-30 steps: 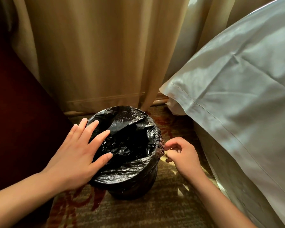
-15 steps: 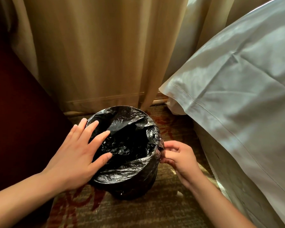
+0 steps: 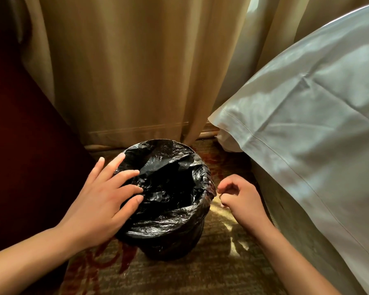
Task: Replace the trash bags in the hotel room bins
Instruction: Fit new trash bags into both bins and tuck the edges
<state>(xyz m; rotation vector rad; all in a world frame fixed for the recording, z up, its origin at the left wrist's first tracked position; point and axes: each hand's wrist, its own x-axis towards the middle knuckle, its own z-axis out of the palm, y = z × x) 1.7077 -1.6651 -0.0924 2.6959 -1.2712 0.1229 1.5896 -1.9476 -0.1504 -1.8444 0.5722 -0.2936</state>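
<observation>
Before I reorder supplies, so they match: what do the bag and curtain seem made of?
Bag: thin black plastic film, glossy; it crinkles and catches highlights. Curtain: probably woven fabric, beige, matte; soft vertical folds and a stitched hem.

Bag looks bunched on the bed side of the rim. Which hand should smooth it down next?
Right hand, probably: it sits curled just beside that bunched fold of the trash bag, while the left hand lies flat on the opposite rim.
</observation>
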